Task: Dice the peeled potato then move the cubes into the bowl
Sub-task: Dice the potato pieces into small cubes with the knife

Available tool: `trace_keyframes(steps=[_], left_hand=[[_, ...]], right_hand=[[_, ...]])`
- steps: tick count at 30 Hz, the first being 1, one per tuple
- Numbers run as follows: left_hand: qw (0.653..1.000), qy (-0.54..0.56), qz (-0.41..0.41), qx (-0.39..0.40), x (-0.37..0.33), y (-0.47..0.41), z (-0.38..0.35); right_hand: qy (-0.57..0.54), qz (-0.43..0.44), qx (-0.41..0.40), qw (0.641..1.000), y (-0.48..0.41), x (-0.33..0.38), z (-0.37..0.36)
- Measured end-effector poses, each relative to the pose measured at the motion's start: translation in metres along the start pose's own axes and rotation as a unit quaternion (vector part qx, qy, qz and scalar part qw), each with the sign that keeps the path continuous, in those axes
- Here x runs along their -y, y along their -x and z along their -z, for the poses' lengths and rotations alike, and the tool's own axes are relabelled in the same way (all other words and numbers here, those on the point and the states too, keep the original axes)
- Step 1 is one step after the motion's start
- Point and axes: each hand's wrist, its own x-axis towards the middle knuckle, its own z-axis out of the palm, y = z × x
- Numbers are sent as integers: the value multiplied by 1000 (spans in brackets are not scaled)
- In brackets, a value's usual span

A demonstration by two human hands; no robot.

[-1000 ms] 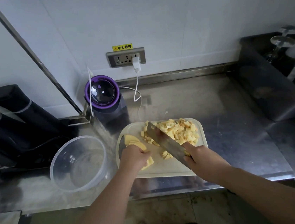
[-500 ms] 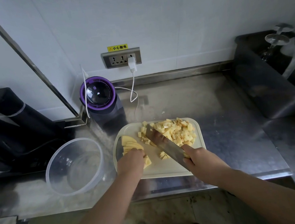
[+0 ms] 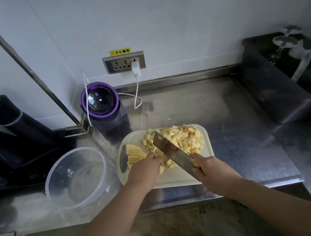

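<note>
Potato slices [image 3: 135, 153]: location, please? (observer)

Me: Fanned on the left part of the cutting board [image 3: 177, 180], with the near end tucked under my left grip [image 3: 145, 170]. Diced cubes [image 3: 184, 139] are heaped on the board's far right. The bowl [image 3: 55, 195] stands on the surface [image 3: 227, 105] just left of the board. I see no cubes in it.

Observer: State of each grip?

Me: Left grip: fingers curled down, pressing the slice stack flat. Right grip [image 3: 213, 169]: wrapped fully round the handle of the knife [image 3: 172, 154]. The blade runs diagonally away from me, just beside the left fingertips, between them and the cube heap.

Observer: Method note for this cut?

Me: Judgement: dicing is well along, with one stack left. Tuck the left fingertips back and let the knuckles guide the flat of the blade. Hold the stack square so the strips do not slide. Cut straight down at even spacing to match the existing cubes. The blade sits very near the fingers, so a slip is the main risk.
</note>
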Motion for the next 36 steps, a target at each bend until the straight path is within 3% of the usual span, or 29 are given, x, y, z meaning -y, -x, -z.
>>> trace_keyframes(steps=[4, 7, 12, 23, 31, 36], left_hand=[[999, 19, -22, -27, -1, 20, -20], [991, 115, 55, -42, 2, 33, -32], [931, 292, 201, -85, -3, 37, -39], [914, 295, 247, -128, -24, 7, -44], [789, 508, 325, -116, -11, 0, -44], [772, 529, 336, -105, -15, -4, -51]], right_hand=[[3, -4, 13, 1000, 3, 1, -4], [4, -13, 41, 999, 5, 2, -9], [-19, -34, 79, 996, 6, 11, -19], [1, -43, 35, 998, -1, 20, -45], [34, -11, 27, 999, 5, 17, -45], [47, 11, 15, 999, 11, 14, -48]])
